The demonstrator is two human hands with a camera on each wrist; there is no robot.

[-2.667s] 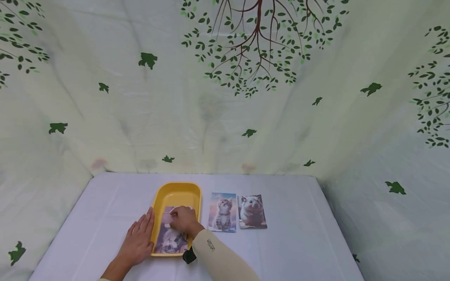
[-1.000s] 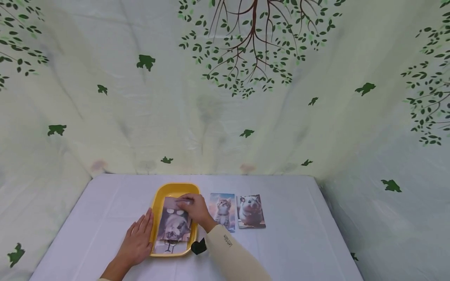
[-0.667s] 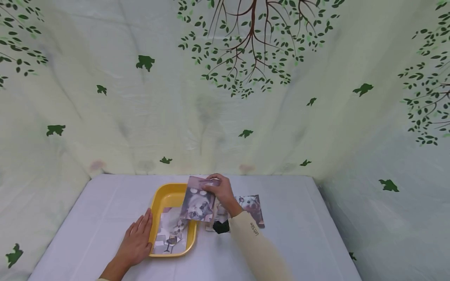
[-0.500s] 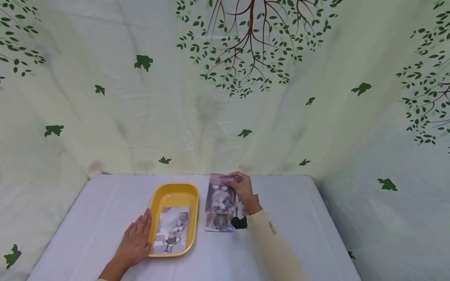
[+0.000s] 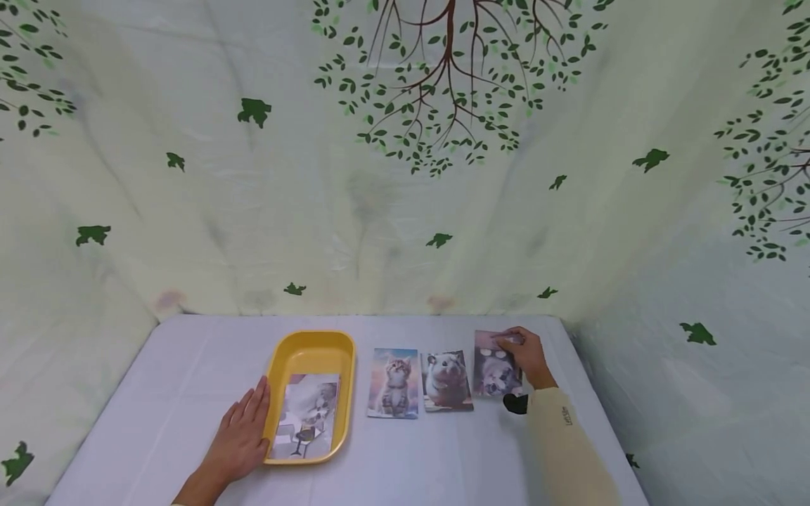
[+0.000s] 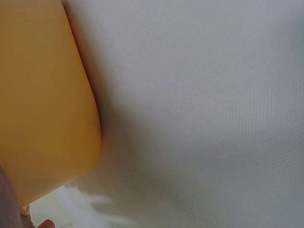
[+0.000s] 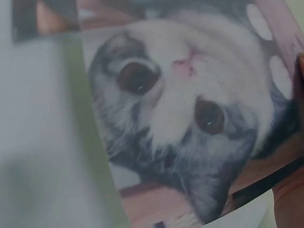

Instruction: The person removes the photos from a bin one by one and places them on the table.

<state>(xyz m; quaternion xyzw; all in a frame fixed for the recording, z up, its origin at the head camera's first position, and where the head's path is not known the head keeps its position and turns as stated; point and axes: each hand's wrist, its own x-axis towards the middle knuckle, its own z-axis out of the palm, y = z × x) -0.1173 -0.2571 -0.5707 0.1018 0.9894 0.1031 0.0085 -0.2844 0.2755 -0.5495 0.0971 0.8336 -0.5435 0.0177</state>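
My left hand (image 5: 239, 436) lies with straight fingers along the left side of a yellow tray (image 5: 317, 347). Inside the tray is a picture card (image 5: 310, 414) showing a pale animal and a glass. Over at the right, my right hand (image 5: 531, 360) pinches the top edge of a cat picture card (image 5: 496, 377), its picture upside down. That card's face (image 7: 175, 109) fills much of the right wrist view. In the left wrist view, the tray's outer wall (image 6: 42, 104) shows, with only a bit of the left hand at the lower left corner.
A kitten card (image 5: 395, 385) and a hamster card (image 5: 446, 383) lie side by side between the tray and the held card. They rest on a white-covered table (image 5: 405, 464). Behind it hangs a pale curtain (image 5: 316, 211) printed with leaves and branches.
The right hand has lifted the cat card out of the tray and carried it right, past the kitten and hamster cards. A different card now shows in the tray. The left hand has stayed put.
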